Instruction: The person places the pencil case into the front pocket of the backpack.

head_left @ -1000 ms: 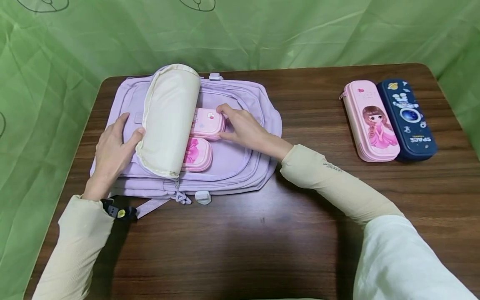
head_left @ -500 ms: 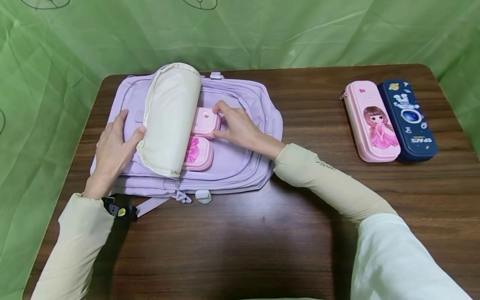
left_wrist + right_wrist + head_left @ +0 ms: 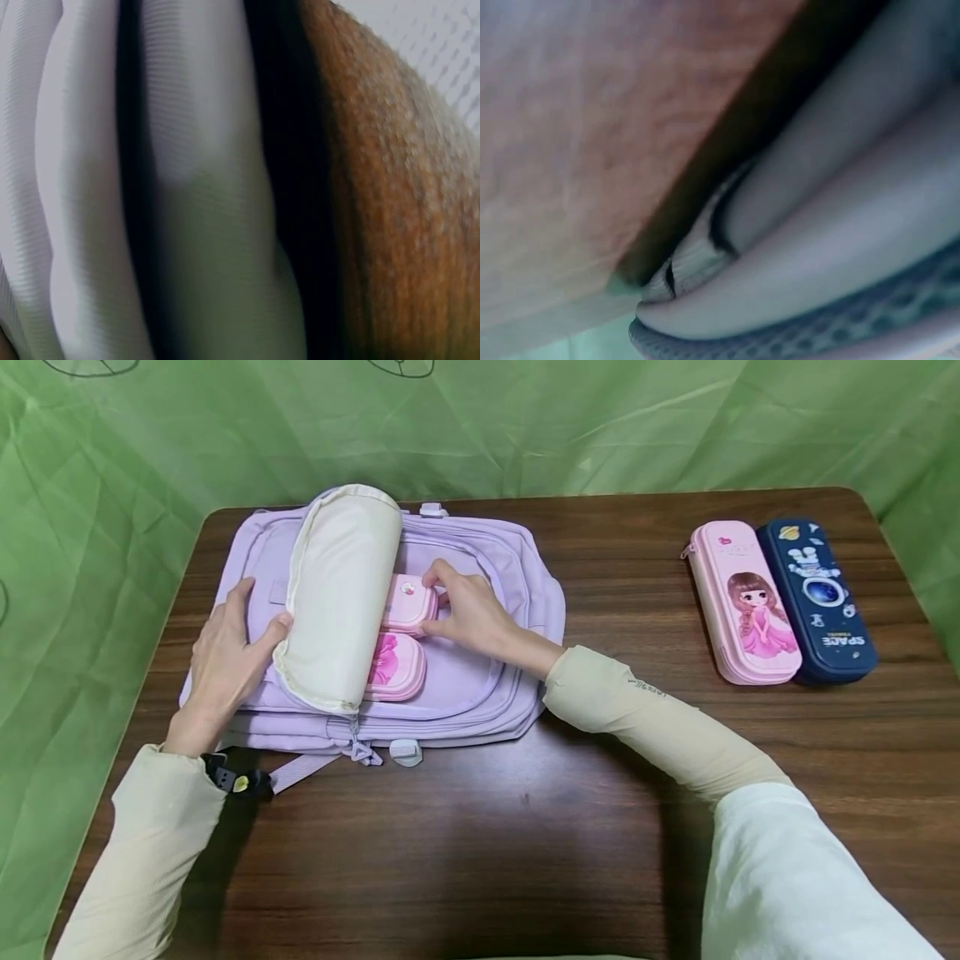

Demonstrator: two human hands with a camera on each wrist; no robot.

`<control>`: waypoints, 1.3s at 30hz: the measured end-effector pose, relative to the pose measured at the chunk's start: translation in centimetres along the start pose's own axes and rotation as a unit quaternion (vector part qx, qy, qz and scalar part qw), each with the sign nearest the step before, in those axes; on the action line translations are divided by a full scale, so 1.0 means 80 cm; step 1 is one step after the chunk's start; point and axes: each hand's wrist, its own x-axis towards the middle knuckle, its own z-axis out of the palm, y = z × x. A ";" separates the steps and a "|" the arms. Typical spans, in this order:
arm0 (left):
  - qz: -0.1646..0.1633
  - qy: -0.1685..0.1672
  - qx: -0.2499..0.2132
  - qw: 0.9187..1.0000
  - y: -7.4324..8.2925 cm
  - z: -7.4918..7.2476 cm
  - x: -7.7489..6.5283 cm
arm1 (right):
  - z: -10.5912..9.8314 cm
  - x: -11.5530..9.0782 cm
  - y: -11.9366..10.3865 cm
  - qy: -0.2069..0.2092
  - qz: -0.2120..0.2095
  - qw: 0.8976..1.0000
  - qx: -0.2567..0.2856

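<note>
While a soft lavender fabric backpack [image 3: 536,602] is laid flat on the dark-brown wood-grained bench [image 3: 480,852], a light-pink rounded case [image 3: 409,597] with a small white emblem is pinched at its exposed end between the thumb and fingers of the right hand [image 3: 474,614]; its other end is hidden beneath a cream fabric flap [image 3: 341,602], by which a second pink rounded case [image 3: 401,668], printed in deeper pink and set just beside the first, is also partly covered; the flap's edge is touched by the thumb of the left hand [image 3: 225,652], whose fingers are spread over the backpack; at the bench's right side, well apart, a long pink doll-printed case [image 3: 742,602] and a navy-blue space-printed case [image 3: 821,602] are placed side by side, touching.
</note>
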 end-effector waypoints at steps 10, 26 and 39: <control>-0.002 -0.002 0.001 1.000 -0.001 0.000 0.000 | -0.005 -0.002 0.002 -0.028 -0.014 0.999 0.003; -0.006 -0.001 -0.004 1.000 -0.002 0.002 -0.002 | -0.132 -0.097 0.033 -0.046 -0.041 0.985 -0.164; -0.003 -0.005 -0.009 1.000 -0.004 0.003 -0.001 | -0.236 -0.217 0.151 -0.039 0.307 0.905 -0.293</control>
